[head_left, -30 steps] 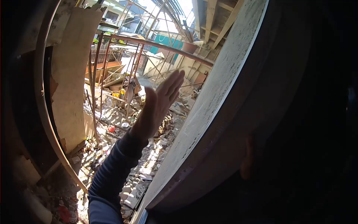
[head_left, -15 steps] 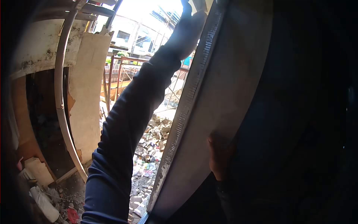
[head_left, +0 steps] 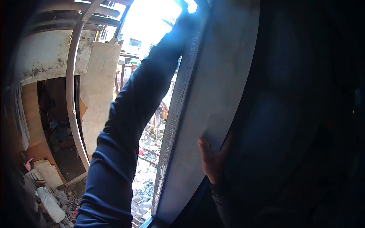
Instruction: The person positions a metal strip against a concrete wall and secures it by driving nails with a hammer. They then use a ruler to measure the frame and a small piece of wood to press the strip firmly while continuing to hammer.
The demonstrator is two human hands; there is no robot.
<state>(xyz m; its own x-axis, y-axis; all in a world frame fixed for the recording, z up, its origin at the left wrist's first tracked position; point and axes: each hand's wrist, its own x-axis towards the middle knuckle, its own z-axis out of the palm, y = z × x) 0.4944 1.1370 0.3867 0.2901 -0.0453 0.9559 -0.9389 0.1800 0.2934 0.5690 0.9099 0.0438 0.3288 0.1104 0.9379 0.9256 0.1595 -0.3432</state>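
Note:
A long grey panel [head_left: 216,76] stands upright and tilted before me, with a ridged strip [head_left: 176,110] along its left side. My right hand [head_left: 213,155] is closed on the panel's right edge, low down, its thumb lying across the face. Stretched up along the left side is my left arm in a dark blue sleeve [head_left: 125,125]. My left hand [head_left: 186,19] is at the strip's upper end, its fingers lost in glare and shadow.
Beyond the gap, bright rubble [head_left: 146,182] covers the ground. To the left are a bent pole [head_left: 71,83], a torn pale board [head_left: 99,76] and a dark doorway [head_left: 57,125]. A white sack [head_left: 51,205] lies among debris at lower left.
The panel and my right hand have shifted left in view, while the scene on the left has moved right and down. My left hand has moved left and turned hazy in glare.

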